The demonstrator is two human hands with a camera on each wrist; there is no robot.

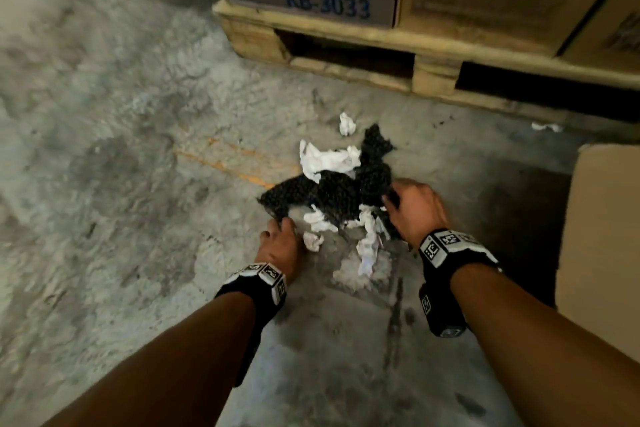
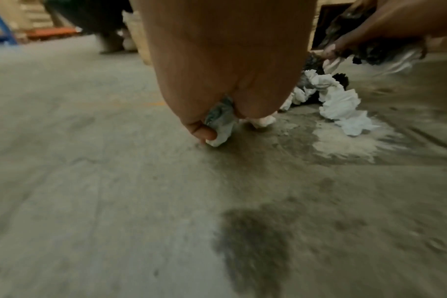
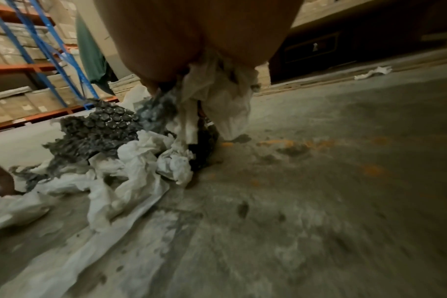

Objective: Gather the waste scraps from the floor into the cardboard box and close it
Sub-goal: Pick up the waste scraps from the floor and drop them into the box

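Scraps everywhere on the concrete floor (image 1: 121, 184): black bubble wrap (image 1: 332, 189) tangled with crumpled white paper (image 1: 327, 160). Right hand (image 1: 417, 208) has its grip clamped on a bunch of wrap and paper, left hand (image 1: 278, 246) pinches a small paper wad (image 2: 221, 129). Cardboard box (image 1: 606, 236) sits just right of the pile, wooden pallet (image 1: 433, 77) behind.

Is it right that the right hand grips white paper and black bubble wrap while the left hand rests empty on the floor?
Not quite: the left hand is not empty; the left wrist view shows it pinching a crumpled white paper scrap. The right hand does grip white paper and black bubble wrap.
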